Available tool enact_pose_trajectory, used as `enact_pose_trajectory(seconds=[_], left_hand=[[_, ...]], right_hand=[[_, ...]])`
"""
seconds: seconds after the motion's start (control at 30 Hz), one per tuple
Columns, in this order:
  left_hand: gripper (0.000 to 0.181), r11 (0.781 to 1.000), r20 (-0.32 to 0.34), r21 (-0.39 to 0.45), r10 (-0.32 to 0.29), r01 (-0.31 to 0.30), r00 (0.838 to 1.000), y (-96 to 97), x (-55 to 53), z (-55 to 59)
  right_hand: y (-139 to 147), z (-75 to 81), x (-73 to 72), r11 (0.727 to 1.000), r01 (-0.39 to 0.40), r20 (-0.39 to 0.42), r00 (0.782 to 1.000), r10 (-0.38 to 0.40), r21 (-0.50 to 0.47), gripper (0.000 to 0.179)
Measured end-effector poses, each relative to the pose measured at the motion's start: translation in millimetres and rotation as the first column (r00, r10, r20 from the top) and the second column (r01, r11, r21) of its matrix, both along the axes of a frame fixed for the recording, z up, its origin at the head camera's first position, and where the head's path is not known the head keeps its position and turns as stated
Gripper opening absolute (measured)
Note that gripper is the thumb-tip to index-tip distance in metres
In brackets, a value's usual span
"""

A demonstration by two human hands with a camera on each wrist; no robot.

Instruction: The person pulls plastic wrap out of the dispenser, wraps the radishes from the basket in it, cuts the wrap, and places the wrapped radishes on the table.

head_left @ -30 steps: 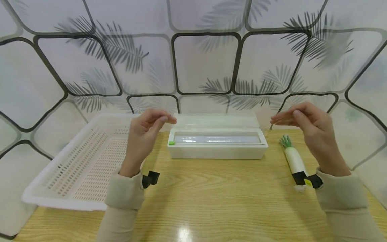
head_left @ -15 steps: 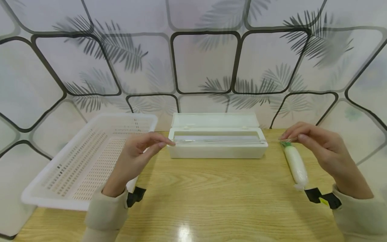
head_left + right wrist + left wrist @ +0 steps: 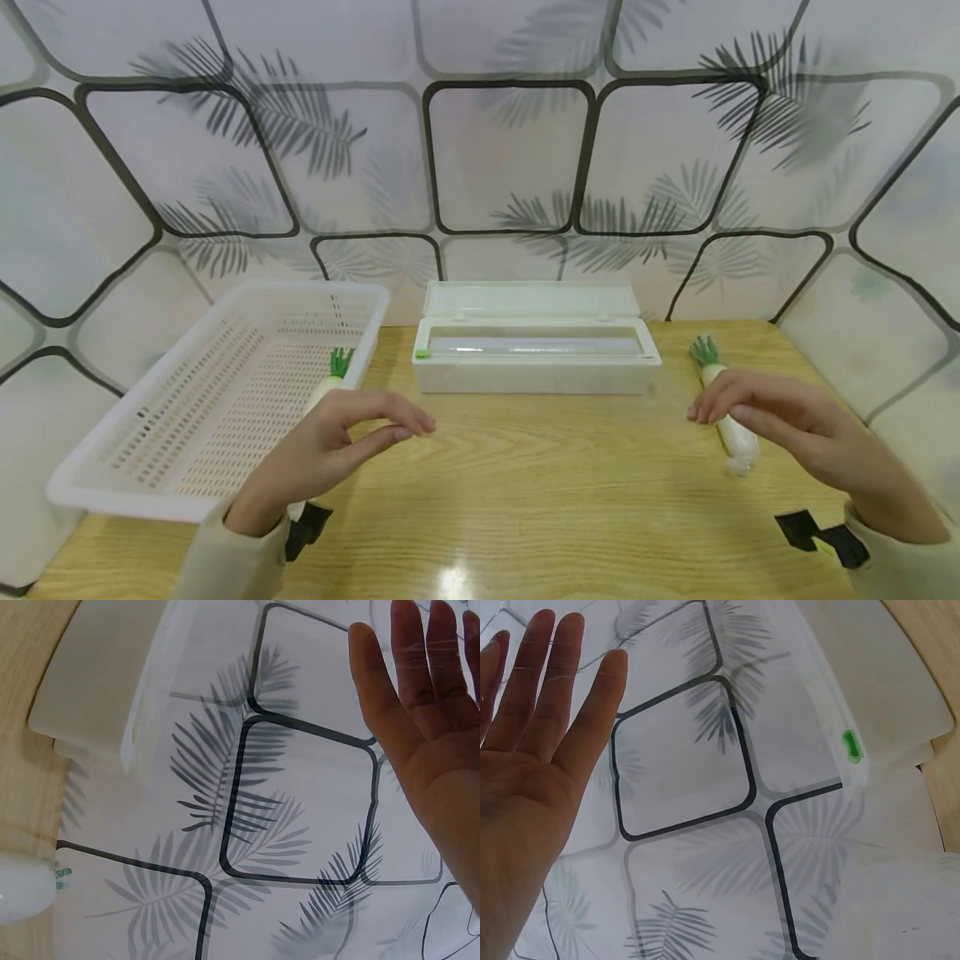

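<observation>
A white plastic wrap dispenser (image 3: 536,377) stands at the back of the table, lid raised, with a roll of clear wrap (image 3: 532,344) inside. Both hands are in front of it, spread wide apart. My left hand (image 3: 345,437) and right hand (image 3: 787,425) each bring thumb and fingers together at the corners of clear plastic wrap. The wrap is almost invisible in the head view; faint shiny creases of the film (image 3: 442,646) cross the right fingers in the right wrist view. A white radish (image 3: 738,433) with green tops, wrapped in film, lies beneath the right hand.
On the left, a white perforated basket (image 3: 112,500) holds another white radish (image 3: 327,385) with green tops, partly behind the left hand. A green cutter tab (image 3: 422,354) sits at the dispenser's left end. A patterned wall covering (image 3: 510,158) rises behind the table.
Both hands have come down from above the dispenser and toward the person, drawing the wrap forward. The radish in the basket has come into view from behind the left hand.
</observation>
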State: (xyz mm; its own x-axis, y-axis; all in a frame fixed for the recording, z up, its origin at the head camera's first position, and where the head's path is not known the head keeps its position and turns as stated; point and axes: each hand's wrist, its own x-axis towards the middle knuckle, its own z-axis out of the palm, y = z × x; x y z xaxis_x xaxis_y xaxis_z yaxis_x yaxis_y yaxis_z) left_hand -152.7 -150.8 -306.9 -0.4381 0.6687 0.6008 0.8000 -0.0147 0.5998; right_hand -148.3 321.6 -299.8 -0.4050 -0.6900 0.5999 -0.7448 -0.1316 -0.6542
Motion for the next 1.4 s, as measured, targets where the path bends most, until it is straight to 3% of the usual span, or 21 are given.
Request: enact_pose_trajectory(seconds=[0.13, 0.3, 0.47, 0.57, 0.77, 0.97, 1.23, 1.4], left_hand=[[0.030, 0.996, 0.026, -0.065, -0.064, 0.065, 0.998, -2.8, 5.1, -9.3], [0.027, 0.976, 0.046, -0.186, -0.102, 0.109, 0.994, -4.7, 8.9, -21.5], [0.019, 0.957, 0.084, -0.261, -0.109, 0.128, 0.990, -4.2, 11.7, -31.3], [0.015, 0.947, 0.076, -0.302, -0.095, 0.113, 0.993, -2.8, 13.2, -36.1], [0.009, 0.925, 0.047, -0.374, -0.059, 0.073, 0.997, 0.9, 14.5, -50.5], [0.009, 0.870, 0.007, -0.493, -0.005, 0.008, 1.000, 7.4, 15.1, -64.8], [0.013, 0.797, -0.032, -0.602, 0.036, -0.048, 0.999, 16.0, 12.2, -81.4], [0.011, 0.782, 0.006, -0.621, 0.067, -0.048, 0.998, 17.1, 11.2, -84.7]], right_hand=[[4, -9.4, 4.1, 0.998, -0.032, 0.046, 0.998, 0.030, 0.047, 0.039], [6, -20.4, 8.4, 0.992, -0.048, 0.093, 0.995, 0.038, 0.112, 0.051], [5, -28.4, 15.7, 0.964, -0.007, 0.140, 0.990, -0.031, 0.267, 0.055], [4, -33.6, 19.0, 0.947, 0.006, 0.159, 0.985, -0.061, 0.322, 0.054], [2, -53.5, 18.6, 0.951, -0.041, 0.176, 0.984, -0.014, 0.307, 0.053], [-3, -78.7, 15.0, 0.942, -0.041, 0.146, 0.989, -0.008, 0.332, 0.044], [-9, -96.7, 12.8, 0.921, 0.026, 0.104, 0.992, -0.072, 0.389, 0.034], [-12, -109.9, 11.1, 0.905, 0.080, 0.011, 0.996, -0.093, 0.418, 0.030]])
